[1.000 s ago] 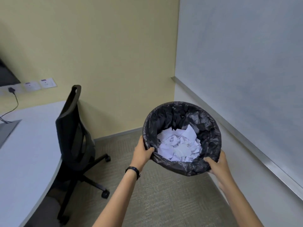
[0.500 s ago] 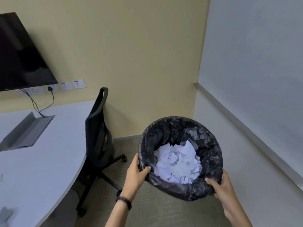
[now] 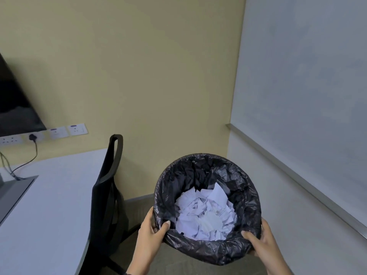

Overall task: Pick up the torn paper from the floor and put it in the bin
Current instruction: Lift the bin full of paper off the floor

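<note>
Round bin [image 3: 208,251] lined with a crinkled black plastic bag, mouth tilted towards the viewer, right of a black office chair [image 3: 105,195]. White torn paper [image 3: 204,215] piled inside.

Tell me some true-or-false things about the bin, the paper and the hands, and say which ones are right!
1. The left hand and the right hand both hold the bin by its rim. True.
2. The bin is empty. False: torn paper lies inside.
3. The bin has no lining. False: a black bag lines it.
4. A black chair stands beside the table. True.
</note>
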